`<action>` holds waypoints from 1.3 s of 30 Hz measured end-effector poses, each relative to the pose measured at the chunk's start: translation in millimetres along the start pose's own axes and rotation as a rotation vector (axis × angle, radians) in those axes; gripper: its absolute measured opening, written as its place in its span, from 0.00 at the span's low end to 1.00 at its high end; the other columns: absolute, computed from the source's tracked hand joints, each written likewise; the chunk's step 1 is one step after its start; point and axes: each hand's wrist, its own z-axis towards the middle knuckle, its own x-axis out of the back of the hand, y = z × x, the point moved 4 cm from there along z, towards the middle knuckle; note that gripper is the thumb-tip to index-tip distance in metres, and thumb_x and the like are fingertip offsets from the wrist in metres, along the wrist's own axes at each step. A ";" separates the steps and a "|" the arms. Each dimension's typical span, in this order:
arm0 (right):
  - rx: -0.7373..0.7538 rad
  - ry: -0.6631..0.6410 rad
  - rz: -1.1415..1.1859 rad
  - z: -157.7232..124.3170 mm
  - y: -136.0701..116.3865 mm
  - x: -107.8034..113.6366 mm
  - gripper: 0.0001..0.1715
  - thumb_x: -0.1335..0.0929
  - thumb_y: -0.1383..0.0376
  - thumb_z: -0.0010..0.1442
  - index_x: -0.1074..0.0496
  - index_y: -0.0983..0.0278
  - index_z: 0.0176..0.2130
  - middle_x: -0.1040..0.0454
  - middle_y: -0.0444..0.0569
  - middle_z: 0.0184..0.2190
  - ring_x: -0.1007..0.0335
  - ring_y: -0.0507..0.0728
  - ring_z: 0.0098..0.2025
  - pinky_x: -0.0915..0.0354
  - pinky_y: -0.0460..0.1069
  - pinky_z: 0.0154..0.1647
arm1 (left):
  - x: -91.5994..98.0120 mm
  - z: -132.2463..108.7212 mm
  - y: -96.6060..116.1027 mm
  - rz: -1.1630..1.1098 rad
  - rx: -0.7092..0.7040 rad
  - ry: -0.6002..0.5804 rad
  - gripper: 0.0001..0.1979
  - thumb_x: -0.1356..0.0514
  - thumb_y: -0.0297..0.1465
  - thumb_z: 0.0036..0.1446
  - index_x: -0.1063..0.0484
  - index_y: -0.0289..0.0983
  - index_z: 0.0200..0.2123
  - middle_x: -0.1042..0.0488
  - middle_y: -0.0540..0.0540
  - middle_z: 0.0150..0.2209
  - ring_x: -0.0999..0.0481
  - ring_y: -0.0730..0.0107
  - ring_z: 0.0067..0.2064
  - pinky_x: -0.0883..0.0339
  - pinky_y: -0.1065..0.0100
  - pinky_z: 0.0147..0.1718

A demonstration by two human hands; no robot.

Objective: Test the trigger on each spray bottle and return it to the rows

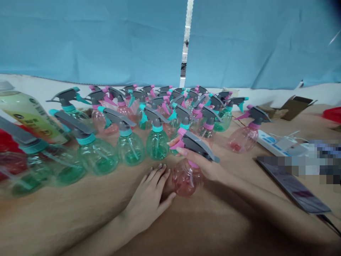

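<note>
A pink spray bottle is gripped at the neck by the closed right hand, between both hands; its long axis is nearly upright, nozzle pointing left. The open left hand lies just beside it. Green and pink spray bottles stand beyond, on a table.

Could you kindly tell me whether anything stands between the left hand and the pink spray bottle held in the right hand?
Nothing visible stands in the way: the left hand lies on the table right beside the pink spray bottle, which the right hand holds. The nearest green spray bottle stands beyond it, not between them.
</note>
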 end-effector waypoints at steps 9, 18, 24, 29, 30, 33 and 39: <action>-0.059 0.037 0.010 -0.7 -0.6 -2.0 0.13 0.30 0.61 0.56 0.27 0.56 0.43 0.24 0.44 0.36 0.29 0.55 0.42 0.34 0.52 0.46 | 1.3 -1.0 1.0 -0.006 0.003 0.008 0.27 0.48 0.42 0.64 0.40 0.30 0.59 0.36 0.35 0.59 0.38 0.52 0.60 0.44 0.51 0.57; -0.071 0.002 0.015 -0.8 0.0 -1.2 0.14 0.30 0.60 0.57 0.27 0.56 0.45 0.25 0.45 0.36 0.30 0.55 0.42 0.34 0.52 0.46 | 1.4 -1.1 1.5 0.004 0.001 0.000 0.27 0.48 0.41 0.64 0.40 0.28 0.59 0.36 0.34 0.59 0.38 0.51 0.60 0.42 0.50 0.56; -0.060 -0.030 0.018 -1.8 2.5 0.0 0.14 0.31 0.58 0.57 0.27 0.56 0.45 0.25 0.45 0.40 0.30 0.55 0.44 0.34 0.52 0.48 | 0.6 -0.9 0.7 0.011 0.010 -0.007 0.27 0.48 0.42 0.63 0.39 0.29 0.59 0.36 0.34 0.59 0.38 0.51 0.60 0.43 0.50 0.56; -0.078 -0.035 0.018 -1.9 5.4 -0.1 0.15 0.31 0.57 0.57 0.27 0.56 0.45 0.24 0.45 0.40 0.29 0.55 0.46 0.35 0.53 0.50 | 0.2 -1.5 0.9 -0.002 0.012 -0.005 0.26 0.48 0.42 0.63 0.39 0.30 0.58 0.36 0.34 0.59 0.38 0.51 0.60 0.43 0.51 0.56; -0.081 -0.033 0.016 -2.0 6.0 0.2 0.15 0.30 0.57 0.57 0.27 0.55 0.46 0.24 0.45 0.38 0.29 0.55 0.45 0.35 0.53 0.51 | 0.3 -1.5 0.9 -0.005 0.012 -0.005 0.26 0.48 0.42 0.63 0.39 0.30 0.58 0.36 0.34 0.59 0.38 0.51 0.60 0.43 0.50 0.56; -0.116 -0.034 0.018 -2.5 9.3 0.9 0.16 0.30 0.57 0.57 0.27 0.55 0.47 0.23 0.44 0.34 0.26 0.55 0.40 0.34 0.53 0.49 | 0.6 -1.1 0.6 -0.007 0.010 -0.007 0.26 0.48 0.42 0.63 0.39 0.29 0.58 0.36 0.34 0.59 0.38 0.50 0.60 0.42 0.50 0.55; -0.126 -0.086 0.065 -1.7 12.2 -1.0 0.14 0.31 0.58 0.58 0.27 0.55 0.45 0.23 0.44 0.33 0.26 0.55 0.40 0.33 0.54 0.50 | 0.9 0.0 1.6 0.001 0.002 -0.009 0.26 0.48 0.41 0.64 0.38 0.28 0.58 0.36 0.33 0.59 0.38 0.50 0.60 0.43 0.49 0.56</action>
